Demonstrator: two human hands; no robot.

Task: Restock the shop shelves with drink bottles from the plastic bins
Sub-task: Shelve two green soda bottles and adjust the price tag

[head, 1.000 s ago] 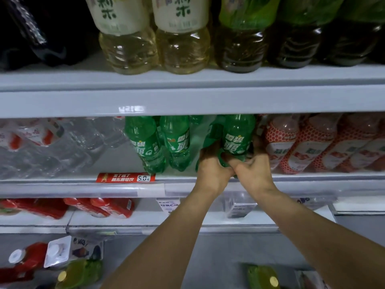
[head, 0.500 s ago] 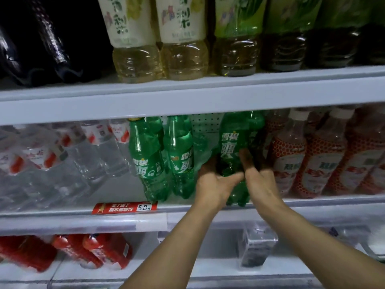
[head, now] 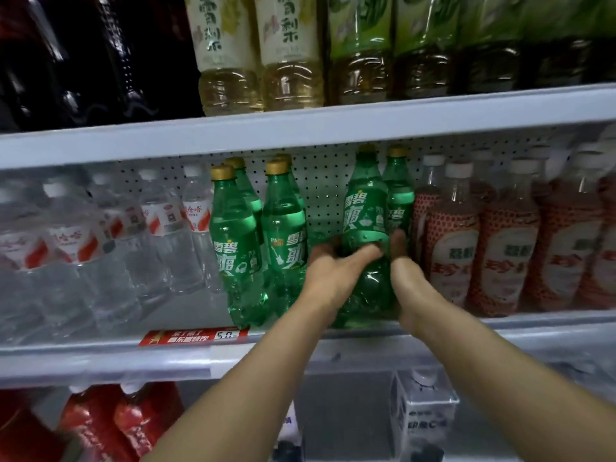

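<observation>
A green soda bottle [head: 365,221] with a gold cap stands upright on the middle shelf [head: 546,321]. My left hand [head: 333,271] grips its lower left side, thumb across the front. My right hand [head: 408,281] holds its right side, fingers wrapped behind. A second green bottle [head: 398,195] stands just behind it. Two more rows of green bottles [head: 233,241] stand to the left, with a gap between them and the held one.
Clear water bottles [head: 100,235] fill the shelf's left part, red-patterned drink bottles [head: 500,255] the right. The upper shelf [head: 300,128] carries pale yellow, green-labelled and dark bottles. Red bottles [head: 110,425] and a small carton [head: 423,415] sit on the lower shelf. A red price tag [head: 193,336] marks the edge.
The view has tilted upward and closer. Both hands have set the green bottle upright and pushed it further back on the shelf, beside the red-patterned bottles.
</observation>
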